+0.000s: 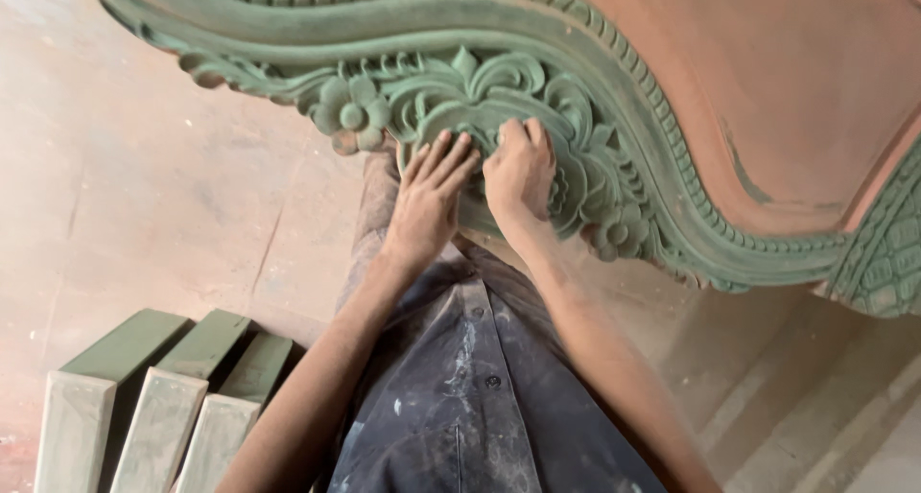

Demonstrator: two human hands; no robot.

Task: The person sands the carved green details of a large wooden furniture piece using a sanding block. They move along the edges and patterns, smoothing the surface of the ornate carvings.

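The carved green panel (576, 100) is stood over the dusty floor (144, 186). The left hand (429, 200) is laid flat, fingers spread; the right hand (519, 170) is curled, perhaps pinching something hidden.

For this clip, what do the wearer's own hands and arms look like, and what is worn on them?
Both the left hand and the right hand are bare, with no gloves, rings or watch showing. The forearms are bare too, with no sleeves in view, and look dusty. Below them is a dark buttoned shirt smeared with pale dust or paint.
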